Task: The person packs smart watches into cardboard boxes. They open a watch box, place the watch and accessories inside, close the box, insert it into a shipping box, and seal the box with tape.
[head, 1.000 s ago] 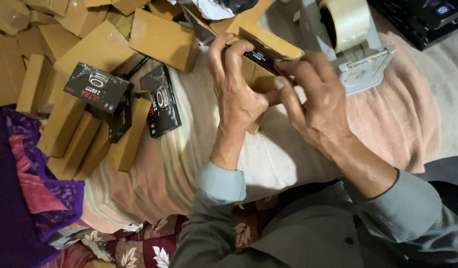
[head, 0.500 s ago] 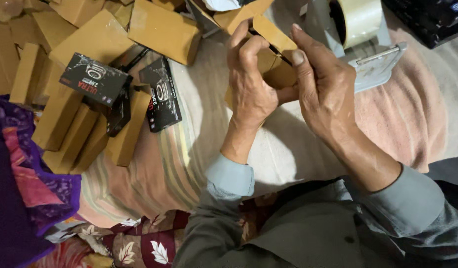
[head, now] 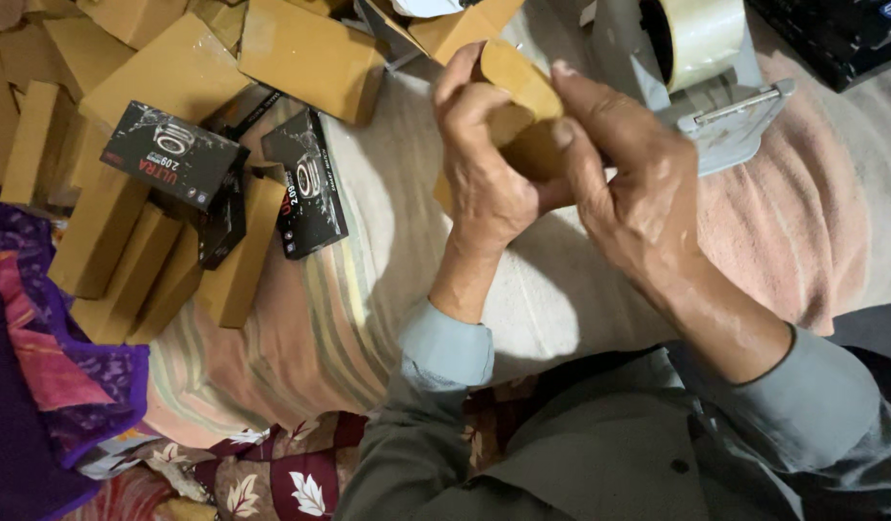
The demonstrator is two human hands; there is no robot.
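Left hand (head: pixel 484 183) and right hand (head: pixel 629 193) both clasp small brown carton (head: pixel 522 116), held above blanket (head: pixel 831 241) near tape dispenser (head: pixel 696 68). Flap folded over; sealing apparently pending. Black product boxes (head: pixel 175 154) remain unpacked.

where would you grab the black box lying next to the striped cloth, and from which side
Take the black box across its two long edges, coming straight down from above. It lies flat, face up, with its narrow width free on the cloth side; the other long edge sits close against a second black box and the brown cartons, so fingers must slip in there.
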